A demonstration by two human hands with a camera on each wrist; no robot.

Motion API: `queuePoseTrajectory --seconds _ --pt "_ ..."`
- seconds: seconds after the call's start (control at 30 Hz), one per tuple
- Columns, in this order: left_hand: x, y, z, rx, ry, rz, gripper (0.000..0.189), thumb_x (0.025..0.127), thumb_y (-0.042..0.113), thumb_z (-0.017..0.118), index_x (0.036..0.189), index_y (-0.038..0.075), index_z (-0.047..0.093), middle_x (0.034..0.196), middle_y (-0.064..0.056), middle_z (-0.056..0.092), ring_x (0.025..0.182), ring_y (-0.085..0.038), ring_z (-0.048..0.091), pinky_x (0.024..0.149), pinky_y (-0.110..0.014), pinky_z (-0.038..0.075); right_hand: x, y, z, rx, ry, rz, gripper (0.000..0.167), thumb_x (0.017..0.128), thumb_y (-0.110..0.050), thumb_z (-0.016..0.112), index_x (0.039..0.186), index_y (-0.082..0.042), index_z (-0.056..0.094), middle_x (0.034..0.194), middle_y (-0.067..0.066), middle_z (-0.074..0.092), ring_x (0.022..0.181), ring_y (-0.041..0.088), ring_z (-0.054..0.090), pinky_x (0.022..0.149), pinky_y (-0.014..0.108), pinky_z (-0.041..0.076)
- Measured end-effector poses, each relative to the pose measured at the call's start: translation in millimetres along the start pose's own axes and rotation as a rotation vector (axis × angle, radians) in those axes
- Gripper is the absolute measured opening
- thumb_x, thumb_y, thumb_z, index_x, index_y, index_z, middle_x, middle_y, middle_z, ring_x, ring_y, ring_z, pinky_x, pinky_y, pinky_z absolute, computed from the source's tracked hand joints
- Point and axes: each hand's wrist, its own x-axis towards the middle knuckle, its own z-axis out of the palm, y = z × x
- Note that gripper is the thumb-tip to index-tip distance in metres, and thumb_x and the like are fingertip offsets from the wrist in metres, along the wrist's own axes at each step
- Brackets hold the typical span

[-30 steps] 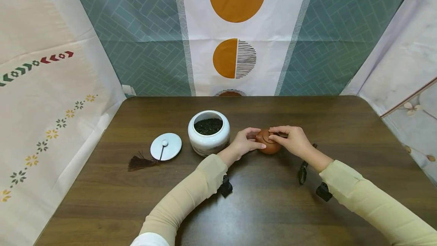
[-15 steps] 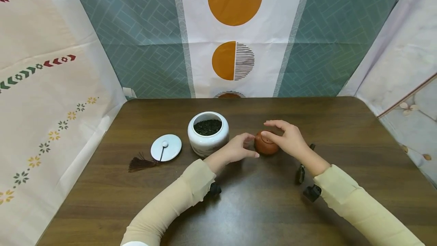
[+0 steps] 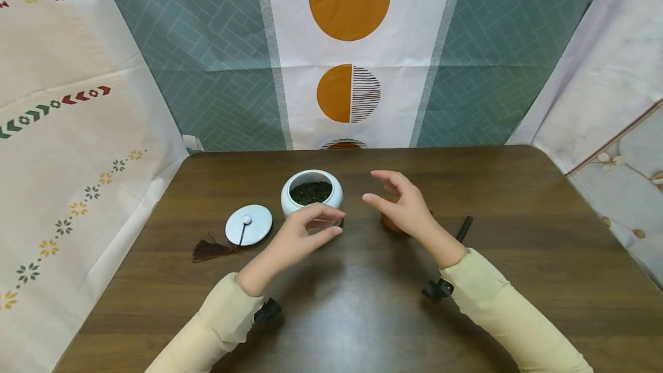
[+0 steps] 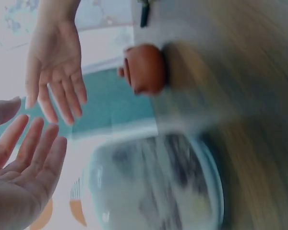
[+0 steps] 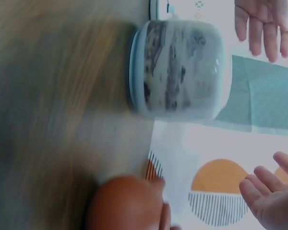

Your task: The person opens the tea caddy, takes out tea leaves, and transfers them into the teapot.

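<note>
A small reddish-brown clay teapot (image 4: 146, 69) with its lid on stands on the table; in the head view my right hand (image 3: 406, 203) hovers in front of it and hides most of it. That hand's fingers are loosely bent, thumb apart, with nothing in them. My left hand (image 3: 305, 235) is raised before the white jar (image 3: 287, 200) and overlaps its lower front, fingers relaxed and holding nothing. Dark loose tea leaves (image 3: 312, 191) fill part of the uncovered jar. Grey landscape painting covers the jar's side in both wrist views.
Left of the jar lies its white lid (image 3: 255, 224), a round knob on top and a brown tassel (image 3: 212, 248) attached. A dark slim stick (image 3: 464, 229) lies by my right wrist, partly hidden. Patterned cloths hang behind and beside the wooden table (image 3: 362, 315).
Both hands have let go of the teapot. The left has drawn back leftward to the jar; the right has lifted and shifted left, now covering the teapot. The jar and lid stay put.
</note>
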Motion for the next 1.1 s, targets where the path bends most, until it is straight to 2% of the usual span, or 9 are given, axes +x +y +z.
queuePoseTrajectory --seconds 0.13,0.2,0.3,0.4,0.53,0.63,0.77,0.93,1.1 --pt "-14.4 -5.7 -19.0 0.069 0.157 0.071 0.025 0.085 0.001 0.069 0.109 0.001 0.066 0.11 -0.012 0.066 0.106 -0.016 0.061 0.091 -0.035 0.052 3.9 1 14 0.036 0.022 -0.01 0.059 0.084 -0.019 0.074 0.136 -0.008 0.049 0.141 0.012 0.046 0.13 0.032 0.043 0.108 0.046 0.036" --pt "-20.2 -11.5 -28.6 0.115 0.251 0.081 0.027 0.083 -0.002 0.07 0.109 0.0 0.066 0.109 -0.011 0.066 0.103 -0.013 0.059 0.09 -0.033 0.052 4.8 2 20 0.055 0.033 -0.006 0.062 0.083 -0.02 0.075 0.137 -0.008 0.047 0.142 0.011 0.045 0.131 0.032 0.042 0.108 0.046 0.035" --pt "-26.2 -22.5 -43.6 0.188 0.369 0.048 0.03 0.081 -0.002 0.071 0.11 0.001 0.066 0.112 -0.011 0.066 0.104 -0.013 0.058 0.09 -0.034 0.051 6.3 5 28 0.075 0.054 0.01 0.067 0.082 -0.021 0.076 0.139 -0.009 0.044 0.144 0.009 0.044 0.132 0.032 0.042 0.11 0.045 0.034" --pt "-30.9 -34.2 -59.3 0.277 0.434 -0.004 0.033 0.082 -0.002 0.071 0.114 0.001 0.064 0.117 -0.013 0.062 0.11 -0.021 0.056 0.093 -0.043 0.048 8.4 9 37 0.084 0.06 0.022 0.072 0.081 -0.022 0.077 0.141 -0.01 0.041 0.146 0.008 0.041 0.133 0.032 0.04 0.111 0.045 0.032" --pt "-37.0 -50.7 -78.3 0.334 0.48 -0.101 0.039 0.083 -0.002 0.069 0.121 -0.001 0.059 0.124 -0.018 0.056 0.12 -0.031 0.049 0.098 -0.051 0.042 10.7 14 51 0.083 0.041 0.032 0.078 0.079 -0.023 0.078 0.144 -0.01 0.037 0.15 0.008 0.036 0.138 0.03 0.033 0.113 0.045 0.029" --pt "-41.3 -62.5 -87.8 0.32 0.514 -0.21 0.046 0.083 0.0 0.069 0.126 -0.002 0.055 0.128 -0.021 0.052 0.124 -0.035 0.045 0.103 -0.052 0.039 9.9 18 60 0.082 0.019 0.049 0.083 0.078 -0.024 0.08 0.146 -0.011 0.034 0.152 0.008 0.033 0.141 0.028 0.029 0.114 0.044 0.027" --pt "-46.1 -73.6 -92.7 0.271 0.537 -0.352 0.051 0.083 0.003 0.07 0.131 -0.002 0.05 0.134 -0.022 0.049 0.13 -0.037 0.041 0.108 -0.049 0.035 7.2 21 71 0.082 -0.019 0.069 0.089 0.076 -0.025 0.081 0.148 -0.012 0.03 0.153 0.009 0.031 0.142 0.027 0.028 0.114 0.044 0.028" --pt "-48.7 -86.4 -92.9 0.265 0.501 -0.49 0.058 0.084 0.01 0.071 0.135 -0.002 0.047 0.14 -0.021 0.047 0.135 -0.035 0.037 0.111 -0.047 0.031 8.0 23 81 0.093 -0.038 0.063 0.092 0.075 -0.023 0.082 0.149 -0.011 0.029 0.153 0.01 0.03 0.14 0.028 0.031 0.112 0.045 0.03" --pt "-50.2 -94.7 -94.5 0.226 0.484 -0.579 0.056 0.086 0.01 0.07 0.135 -0.005 0.047 0.141 -0.024 0.045 0.136 -0.034 0.036 0.111 -0.046 0.031 12.3 22 86 0.104 -0.056 0.027 0.092 0.075 -0.02 0.082 0.149 -0.007 0.028 0.152 0.013 0.032 0.139 0.027 0.033 0.111 0.045 0.033"
